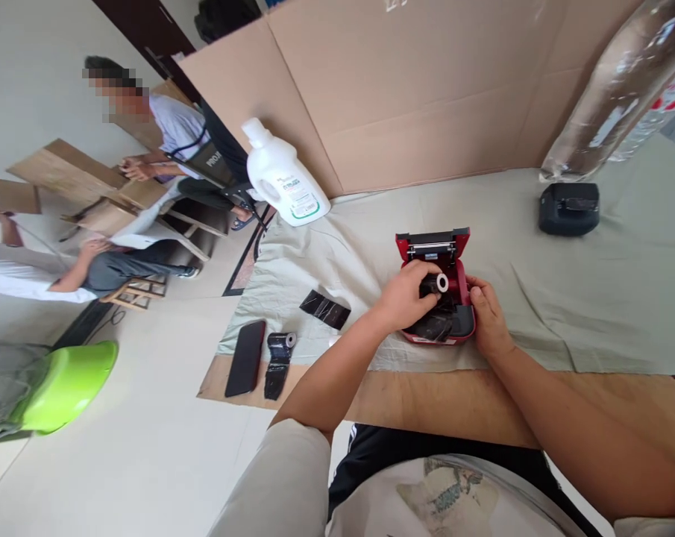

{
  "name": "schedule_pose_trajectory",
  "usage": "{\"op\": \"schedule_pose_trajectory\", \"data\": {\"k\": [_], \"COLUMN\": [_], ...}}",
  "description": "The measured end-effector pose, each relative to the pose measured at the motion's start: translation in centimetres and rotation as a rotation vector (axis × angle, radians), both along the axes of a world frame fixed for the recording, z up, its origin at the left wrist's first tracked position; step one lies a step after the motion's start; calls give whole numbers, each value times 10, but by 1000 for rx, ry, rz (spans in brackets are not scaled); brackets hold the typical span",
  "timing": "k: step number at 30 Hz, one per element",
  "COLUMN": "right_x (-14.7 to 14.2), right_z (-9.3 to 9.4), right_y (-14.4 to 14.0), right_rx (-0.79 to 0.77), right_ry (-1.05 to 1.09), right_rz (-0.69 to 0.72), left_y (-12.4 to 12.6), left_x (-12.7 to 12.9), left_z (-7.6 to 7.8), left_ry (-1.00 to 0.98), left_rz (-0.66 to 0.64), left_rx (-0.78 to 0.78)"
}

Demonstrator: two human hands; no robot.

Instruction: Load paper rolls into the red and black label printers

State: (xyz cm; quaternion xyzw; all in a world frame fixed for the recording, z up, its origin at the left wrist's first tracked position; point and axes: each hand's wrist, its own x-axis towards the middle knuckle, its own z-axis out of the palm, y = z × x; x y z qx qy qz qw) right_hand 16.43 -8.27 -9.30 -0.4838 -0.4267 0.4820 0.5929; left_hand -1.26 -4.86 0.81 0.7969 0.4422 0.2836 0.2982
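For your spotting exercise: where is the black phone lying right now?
In the head view, the black phone lies at the cloth's left edge, beside a black roll, left of the left hand.

We've got both forearms stretched forward and angled inward, 2 hands close together: left hand curled with fingers bent, right hand cupped, thumb up.

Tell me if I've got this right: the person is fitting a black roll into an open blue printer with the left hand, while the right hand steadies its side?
Not quite: the printer is red, not blue. The head view shows the left hand on the black roll inside it, and the right hand against its side.
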Motion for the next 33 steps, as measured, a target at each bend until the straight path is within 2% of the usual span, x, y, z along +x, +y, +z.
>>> {"op": "schedule_pose_trajectory", "data": {"k": [3, 5, 8, 10, 13, 16, 18, 21, 23, 26, 28, 31, 32, 33], "right_x": [0, -1, -2, -2, -3, -2, -2, -2, -2, -3, -3, -3, -3, -3], "right_z": [1, 3, 6, 6, 5, 4, 4, 4, 4, 5, 6, 7, 7, 8], "right_y": [-1, -1, -1, 0, 1, 1, 0, 0, 0, 1, 1, 1, 1, 1], "right_rx": [-29, -45, -61, -67, -67, -56, -52, -53, -53, -69, -83, -85, -84, -84], "right_ry": [16, 10, -2, 10, 34, 19, 3, -1, 7, 28, 35, 41, 44, 47], "right_rz": [7, -4, -28, -39, -43, -36, -36, -43, -42, -36, -31, -23, -21, -20], "left_y": [-23, -37, -56, -66, -79, -85, -86, -86, -85, -83, -81, -81, -82, -83], "left_x": [-43, -83, -148, -184, -215, -225, -229, -240, -250, -260, -259, -244, -235, -225], "left_z": [7, 14, 22, 22, 12, -3, -10, -15, -17, -17, -10, 19, 32, 46], "left_ry": [-309, -319, -144, 33, 347, 536, 544, 618, 761, 896, 904, 772, 644, 483], "left_rz": [21, 77, 180, 245, 379, 413, 413, 520, 569, 512, 561, 751, 742, 662], "left_rx": [-161, -289, -404, -474, -467, -387, -312, -191, -220, -344, -340, -199, -178, -202]}}
